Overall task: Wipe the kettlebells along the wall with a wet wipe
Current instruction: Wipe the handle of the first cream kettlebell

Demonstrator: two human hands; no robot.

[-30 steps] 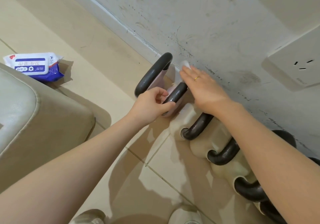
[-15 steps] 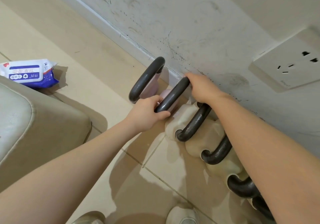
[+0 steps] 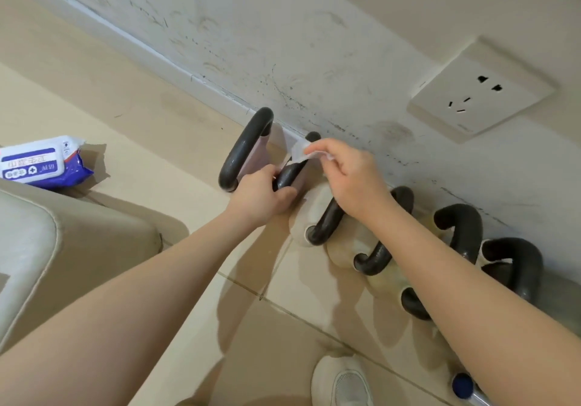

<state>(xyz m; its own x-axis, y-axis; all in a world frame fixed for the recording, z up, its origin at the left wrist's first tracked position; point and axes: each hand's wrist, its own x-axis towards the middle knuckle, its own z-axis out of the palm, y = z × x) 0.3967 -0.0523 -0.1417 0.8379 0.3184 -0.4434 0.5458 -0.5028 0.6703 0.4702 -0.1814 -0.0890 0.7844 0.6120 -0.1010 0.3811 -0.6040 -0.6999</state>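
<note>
White wet wipe (image 3: 299, 153) hangs pinched in the right hand (image 3: 352, 175), now lifted off the wall-side handle end it pressed half a second ago. The left hand (image 3: 262, 196) still grips the second kettlebell's black handle (image 3: 290, 171), whose long axis runs from floor side toward the wall (image 3: 314, 44). The kettlebells (image 3: 371, 242) line the wall's foot; a wipe pack (image 3: 41, 161) lies left.

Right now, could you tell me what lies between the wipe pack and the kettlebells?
Head view: only bare floor tile between pack and nearest kettlebell.
</note>
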